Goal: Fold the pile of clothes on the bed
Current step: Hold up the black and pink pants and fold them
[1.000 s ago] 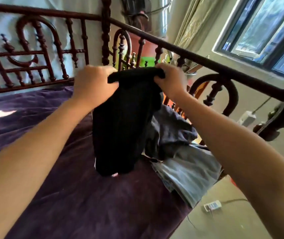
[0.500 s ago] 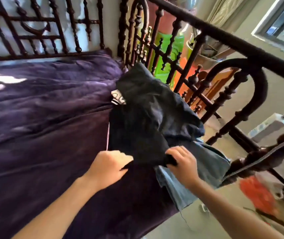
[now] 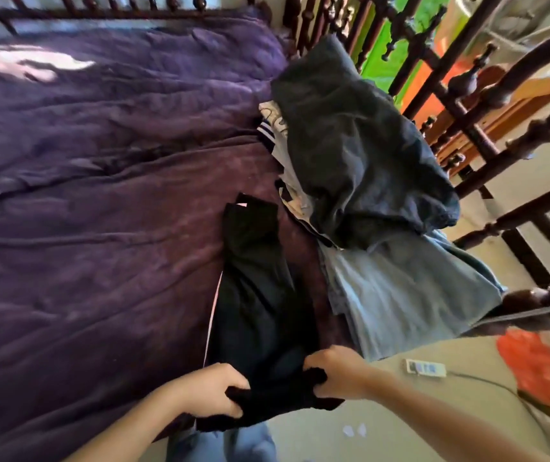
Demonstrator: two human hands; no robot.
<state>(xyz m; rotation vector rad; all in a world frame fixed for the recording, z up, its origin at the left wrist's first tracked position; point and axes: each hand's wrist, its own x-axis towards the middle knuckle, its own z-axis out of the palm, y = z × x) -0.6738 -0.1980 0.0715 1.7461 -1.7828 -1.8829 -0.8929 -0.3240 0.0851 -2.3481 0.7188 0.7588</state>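
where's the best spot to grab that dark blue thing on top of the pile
Probably its bunched near edge, reached from above on the bed's open side: the dark blue garment lies crumpled atop the pile, and the bed rail crowds its right side. The left hand and right hand grip the black garment.

On the bedspread (image 3: 83, 228), a garment (image 3: 260, 311) is being held at its near edge by the left hand (image 3: 210, 391) and right hand (image 3: 337, 375). The pile of clothes (image 3: 367, 181) is being supported just to its right, beside the bed rail (image 3: 477, 135).
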